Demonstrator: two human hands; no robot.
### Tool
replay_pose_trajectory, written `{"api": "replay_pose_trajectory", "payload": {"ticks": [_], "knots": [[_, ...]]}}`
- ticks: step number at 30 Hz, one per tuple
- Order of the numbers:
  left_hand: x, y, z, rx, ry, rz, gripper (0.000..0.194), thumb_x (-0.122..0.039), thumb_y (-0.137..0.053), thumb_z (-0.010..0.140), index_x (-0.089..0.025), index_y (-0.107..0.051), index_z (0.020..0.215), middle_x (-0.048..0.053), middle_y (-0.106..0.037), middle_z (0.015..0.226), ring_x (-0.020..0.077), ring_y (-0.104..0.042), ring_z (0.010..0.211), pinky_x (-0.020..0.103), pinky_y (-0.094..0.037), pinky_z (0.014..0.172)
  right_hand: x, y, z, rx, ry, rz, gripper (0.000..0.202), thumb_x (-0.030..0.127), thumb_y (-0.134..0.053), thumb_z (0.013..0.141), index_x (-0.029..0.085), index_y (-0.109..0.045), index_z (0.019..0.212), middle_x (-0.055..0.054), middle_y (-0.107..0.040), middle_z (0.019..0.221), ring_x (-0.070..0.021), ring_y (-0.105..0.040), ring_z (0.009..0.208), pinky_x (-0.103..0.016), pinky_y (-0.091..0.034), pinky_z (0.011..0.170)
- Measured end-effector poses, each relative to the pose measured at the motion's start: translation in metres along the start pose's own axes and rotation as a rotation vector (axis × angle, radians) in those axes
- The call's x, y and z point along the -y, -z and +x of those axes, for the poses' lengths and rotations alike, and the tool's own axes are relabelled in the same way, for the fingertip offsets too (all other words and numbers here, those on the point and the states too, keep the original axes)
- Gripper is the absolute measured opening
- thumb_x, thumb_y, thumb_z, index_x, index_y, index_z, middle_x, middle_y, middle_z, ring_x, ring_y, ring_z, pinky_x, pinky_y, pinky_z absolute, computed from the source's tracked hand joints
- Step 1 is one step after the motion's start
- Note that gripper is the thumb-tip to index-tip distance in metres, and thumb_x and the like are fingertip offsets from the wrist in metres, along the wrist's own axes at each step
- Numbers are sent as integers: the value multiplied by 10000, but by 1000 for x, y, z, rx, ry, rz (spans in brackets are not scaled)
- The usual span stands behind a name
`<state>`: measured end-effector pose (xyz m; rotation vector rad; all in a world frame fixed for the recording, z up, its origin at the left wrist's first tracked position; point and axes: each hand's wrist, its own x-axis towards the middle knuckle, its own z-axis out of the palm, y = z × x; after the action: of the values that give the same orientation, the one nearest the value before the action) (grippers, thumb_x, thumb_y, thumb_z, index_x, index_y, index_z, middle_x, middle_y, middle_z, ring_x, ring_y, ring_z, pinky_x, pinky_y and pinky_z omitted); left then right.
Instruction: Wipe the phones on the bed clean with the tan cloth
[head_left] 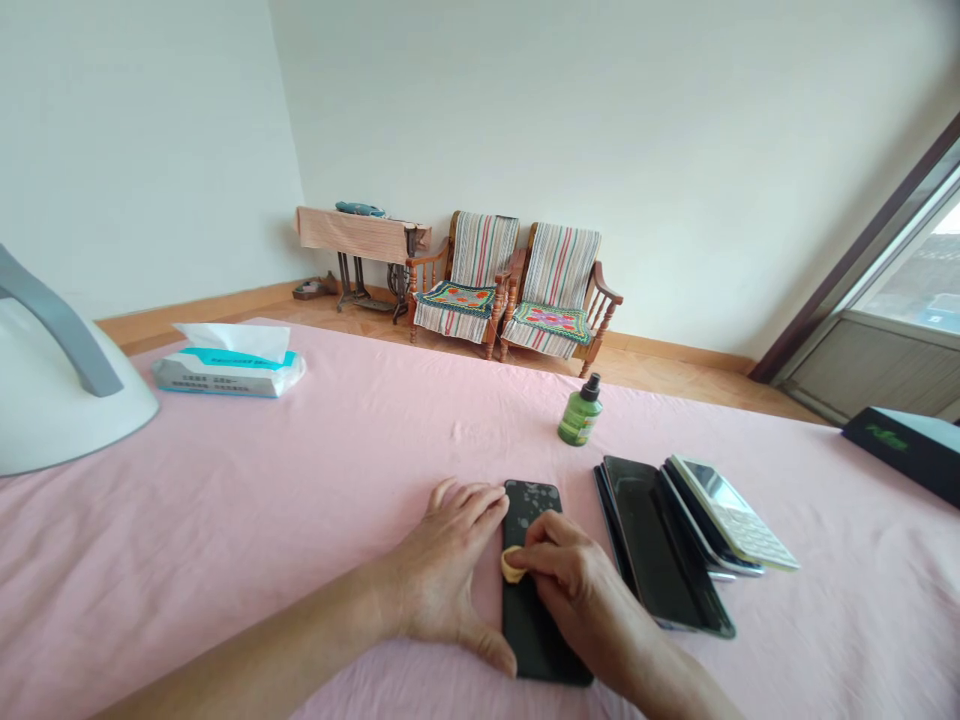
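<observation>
A black smartphone [531, 622] lies flat on the pink cloth, its upper part dotted with wet spots. My left hand [448, 565] is spread open along the phone's left side, with fingertips at the top left edge and the thumb at the lower left edge. Pinched in the fingers of my right hand [574, 580] is a small pale-yellow pad [513, 565], pressed on the middle of the phone. Whether the pad is cloth or sponge I cannot tell. My right hand covers part of the phone's right side.
Several phones [660, 545] lie overlapping to the right, a white keypad phone [739, 515] among them. A green spray bottle [580, 412] stands behind. Tissues [229, 370] and a white-and-grey appliance [64, 380] are at left, a dark box [904, 450] at far right.
</observation>
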<state>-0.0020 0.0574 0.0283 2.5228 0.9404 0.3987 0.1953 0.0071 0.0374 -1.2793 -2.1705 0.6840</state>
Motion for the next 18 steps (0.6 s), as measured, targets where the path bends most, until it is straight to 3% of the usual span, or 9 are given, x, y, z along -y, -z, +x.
{"api": "replay_pose_trajectory", "payload": {"ticks": [4, 18], "knots": [[1, 0, 0, 4, -8, -1, 1174, -788, -677, 459, -178, -351, 1408, 174, -393, 1430, 393, -322, 1311, 578, -116, 1099, 0, 1, -1, 73, 16, 60, 460, -102, -439, 705, 218, -742, 834, -10, -544, 830, -109, -561, 781, -199, -433, 705], [-1, 1, -1, 15, 2, 13, 1184, -788, -676, 465, -159, -348, 1413, 186, -367, 1450, 388, -299, 1326, 577, -101, 1108, 3, 1, -3, 61, 9, 57, 455, -67, -434, 775, 237, -739, 920, -23, -545, 871, -118, -565, 818, -217, -442, 744]]}}
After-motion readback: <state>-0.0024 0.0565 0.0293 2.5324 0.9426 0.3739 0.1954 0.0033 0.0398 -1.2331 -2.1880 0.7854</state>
